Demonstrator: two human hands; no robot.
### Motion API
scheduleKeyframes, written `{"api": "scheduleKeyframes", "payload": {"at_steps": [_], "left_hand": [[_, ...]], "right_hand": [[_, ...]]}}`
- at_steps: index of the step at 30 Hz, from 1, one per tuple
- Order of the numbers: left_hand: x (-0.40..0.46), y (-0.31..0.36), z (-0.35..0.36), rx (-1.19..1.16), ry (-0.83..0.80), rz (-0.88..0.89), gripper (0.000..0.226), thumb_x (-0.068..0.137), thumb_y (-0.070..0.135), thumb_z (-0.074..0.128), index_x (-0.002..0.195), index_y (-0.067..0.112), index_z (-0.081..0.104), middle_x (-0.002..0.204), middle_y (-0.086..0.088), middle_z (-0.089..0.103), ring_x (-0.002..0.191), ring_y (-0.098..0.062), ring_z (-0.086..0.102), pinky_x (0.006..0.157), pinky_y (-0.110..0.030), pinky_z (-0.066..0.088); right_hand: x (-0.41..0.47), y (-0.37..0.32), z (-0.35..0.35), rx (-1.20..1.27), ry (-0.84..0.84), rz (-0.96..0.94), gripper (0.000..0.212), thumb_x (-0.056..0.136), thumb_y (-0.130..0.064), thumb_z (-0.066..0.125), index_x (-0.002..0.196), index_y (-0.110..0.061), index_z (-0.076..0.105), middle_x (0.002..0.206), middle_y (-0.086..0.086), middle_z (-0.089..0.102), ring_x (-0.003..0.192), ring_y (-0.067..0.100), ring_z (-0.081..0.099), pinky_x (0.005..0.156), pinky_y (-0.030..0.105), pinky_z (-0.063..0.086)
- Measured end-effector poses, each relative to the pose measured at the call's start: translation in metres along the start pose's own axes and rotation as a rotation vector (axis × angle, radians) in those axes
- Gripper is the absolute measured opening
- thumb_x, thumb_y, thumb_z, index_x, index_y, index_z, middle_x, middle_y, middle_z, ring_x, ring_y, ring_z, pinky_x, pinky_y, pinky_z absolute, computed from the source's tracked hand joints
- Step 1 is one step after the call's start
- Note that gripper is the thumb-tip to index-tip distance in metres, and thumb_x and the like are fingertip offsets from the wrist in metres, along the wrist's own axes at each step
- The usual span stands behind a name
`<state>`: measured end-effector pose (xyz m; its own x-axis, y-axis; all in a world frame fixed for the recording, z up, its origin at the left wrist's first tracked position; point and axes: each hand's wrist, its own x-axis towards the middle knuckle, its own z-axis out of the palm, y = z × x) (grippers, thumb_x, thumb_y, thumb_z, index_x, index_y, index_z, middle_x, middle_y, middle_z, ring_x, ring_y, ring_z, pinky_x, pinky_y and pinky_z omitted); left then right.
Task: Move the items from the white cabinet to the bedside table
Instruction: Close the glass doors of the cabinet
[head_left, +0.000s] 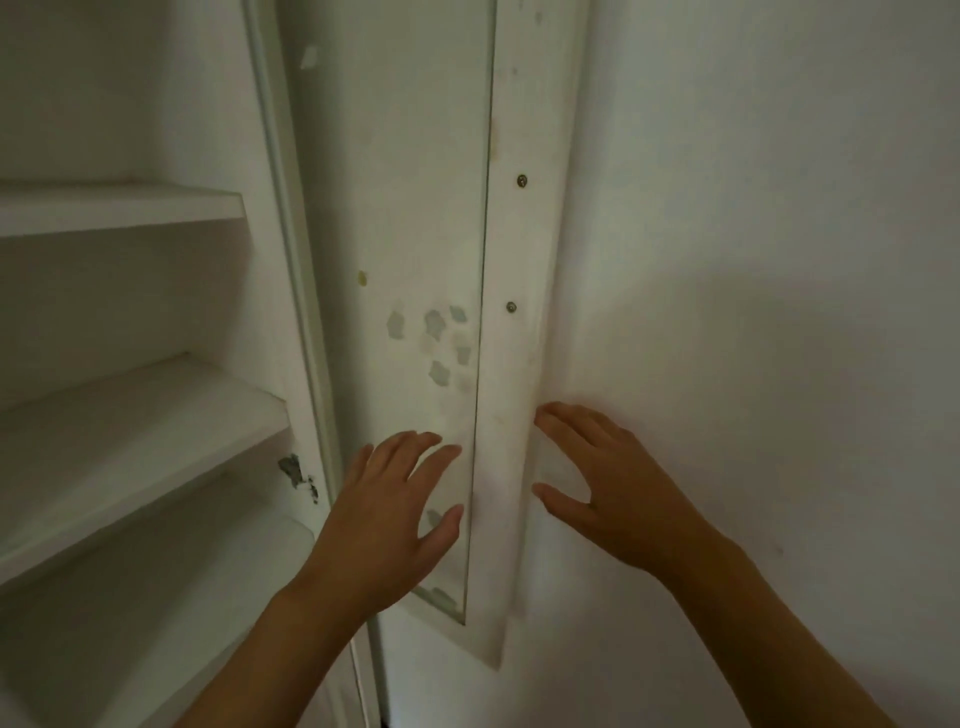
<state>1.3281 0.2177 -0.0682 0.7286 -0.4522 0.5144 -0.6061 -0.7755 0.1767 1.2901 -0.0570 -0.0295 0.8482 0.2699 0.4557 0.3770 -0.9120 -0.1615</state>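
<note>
On the left, the white cabinet's bare painted shelves (130, 208) show no items, so I cannot judge how the things to be moved will handle or where to grip them. Further right, the left hand (384, 525) hovers with fingers spread and holding nothing at the glass-panelled white cabinet door (415, 208). The right hand (613, 493), also spread and empty, is near the door's edge by the white wall (779, 208).

Readable text: none on any surface in view.
White cabinet (130, 208): bare painted shelves, no label, brand or number.
Cabinet door (415, 208): chipped paint patches only, no lettering.
Door frame strip (519, 364): two screws, no marking.
Wall (779, 208): no sign.
</note>
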Motion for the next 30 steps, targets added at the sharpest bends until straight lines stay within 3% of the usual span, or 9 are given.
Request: {"api": "scheduleKeyframes", "payload": {"at_steps": [10, 15, 19, 23, 30], "left_hand": [[-0.006, 0.017, -0.008, 0.129, -0.014, -0.08, 0.061, 0.098, 0.057, 0.045, 0.153, 0.031, 0.039, 0.155, 0.005, 0.044, 0.145, -0.019, 0.034, 0.121, -0.043, 0.026], [-0.019, 0.022, -0.024, 0.116, -0.028, -0.076, 0.06, 0.098, 0.059, 0.044, 0.152, 0.033, 0.041, 0.154, 0.007, 0.045, 0.145, -0.018, 0.037, 0.119, -0.051, 0.035], [-0.036, 0.017, -0.037, 0.121, -0.019, -0.052, 0.06, 0.099, 0.062, 0.041, 0.151, 0.034, 0.042, 0.153, 0.008, 0.046, 0.145, -0.017, 0.039, 0.122, -0.05, 0.031], [-0.055, 0.012, -0.051, 0.089, 0.007, -0.049, 0.06, 0.098, 0.066, 0.042, 0.145, 0.029, 0.049, 0.147, 0.009, 0.05, 0.139, -0.013, 0.043, 0.118, -0.049, 0.038], [-0.091, -0.01, -0.084, 0.099, 0.039, -0.062, 0.057, 0.097, 0.07, 0.044, 0.137, 0.03, 0.054, 0.143, 0.01, 0.053, 0.136, -0.013, 0.045, 0.112, -0.048, 0.045]], "right_hand": [[0.001, 0.013, 0.01, 0.131, 0.024, -0.148, 0.074, 0.095, -0.057, 0.057, 0.158, -0.024, 0.036, 0.16, -0.009, 0.039, 0.147, 0.01, 0.035, 0.119, 0.035, 0.033], [-0.005, -0.006, 0.006, 0.143, 0.025, -0.159, 0.078, 0.094, -0.061, 0.059, 0.159, -0.027, 0.034, 0.162, -0.012, 0.036, 0.149, 0.008, 0.031, 0.12, 0.032, 0.032], [-0.013, -0.028, 0.006, 0.148, 0.035, -0.203, 0.076, 0.094, -0.062, 0.059, 0.16, -0.03, 0.035, 0.163, -0.015, 0.034, 0.148, 0.004, 0.031, 0.119, 0.028, 0.033], [-0.018, -0.055, 0.007, 0.121, 0.024, -0.272, 0.075, 0.095, -0.06, 0.061, 0.16, -0.035, 0.033, 0.164, -0.014, 0.033, 0.149, 0.007, 0.031, 0.12, 0.029, 0.031], [-0.008, -0.107, 0.009, 0.103, 0.091, -0.388, 0.064, 0.095, -0.055, 0.064, 0.153, -0.03, 0.049, 0.163, -0.008, 0.038, 0.146, 0.01, 0.037, 0.117, 0.021, 0.021]]}}
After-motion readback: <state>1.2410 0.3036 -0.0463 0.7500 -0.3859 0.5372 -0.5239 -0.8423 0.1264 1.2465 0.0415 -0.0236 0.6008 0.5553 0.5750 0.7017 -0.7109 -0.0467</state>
